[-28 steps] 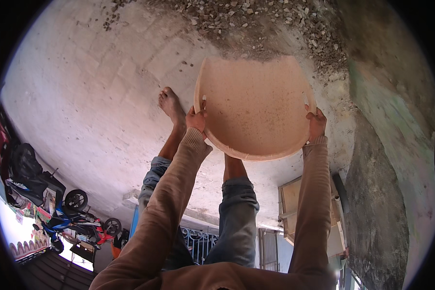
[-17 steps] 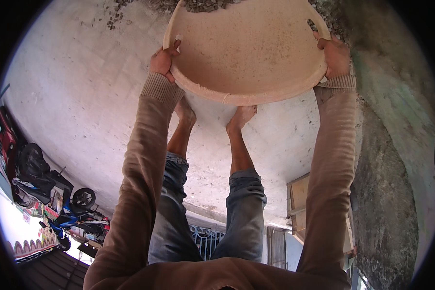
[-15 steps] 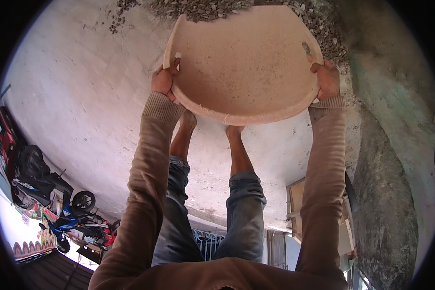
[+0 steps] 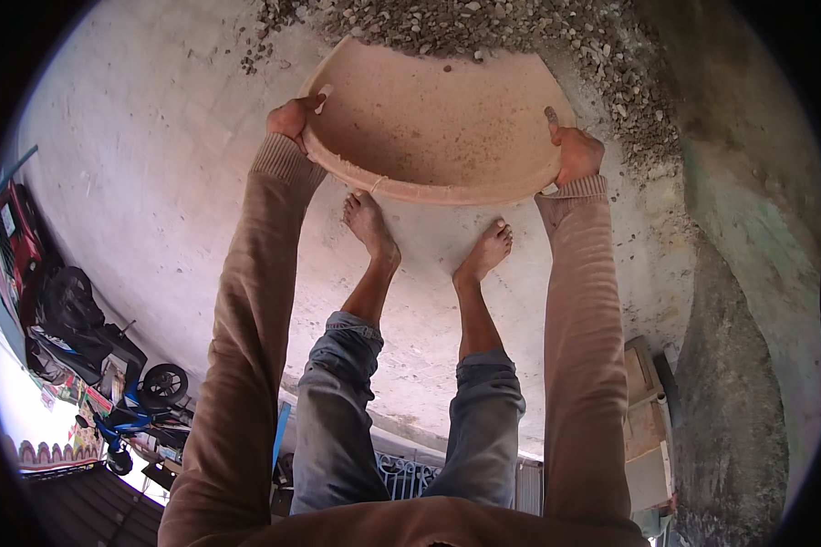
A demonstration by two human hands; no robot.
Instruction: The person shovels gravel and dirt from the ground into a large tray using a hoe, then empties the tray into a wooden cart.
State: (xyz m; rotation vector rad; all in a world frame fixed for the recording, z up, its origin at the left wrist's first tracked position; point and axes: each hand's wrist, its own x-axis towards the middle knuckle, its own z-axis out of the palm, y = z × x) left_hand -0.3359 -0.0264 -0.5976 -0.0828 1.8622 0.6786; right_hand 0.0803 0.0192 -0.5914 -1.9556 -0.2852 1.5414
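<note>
A wide, shallow scoop-shaped pan (image 4: 438, 123), pale tan and speckled with dirt, is held out in front of me by its two side handle slots. My left hand (image 4: 292, 120) wraps round the left rim, its thumb at the slot. On the opposite rim my right hand (image 4: 576, 153) grips in the same way. The pan's far open lip meets the edge of a heap of grey gravel (image 4: 410, 25); a small stone (image 4: 447, 68) lies just inside that lip. Otherwise only dust and specks show in the pan. Fingers under the rim are hidden.
My bare feet (image 4: 367, 219) stand on the pale concrete floor (image 4: 192, 182) just behind the pan. More gravel (image 4: 643, 118) runs along the wall (image 4: 748, 191) at right. Parked motorbikes (image 4: 109, 356) stand at lower left, and a wooden box (image 4: 646, 410) at lower right.
The pan has tilted and shifted slightly left, its near rim moving farther away, so my feet now show fully. A small stone now shows at its far lip. Both hands keep their grip.
</note>
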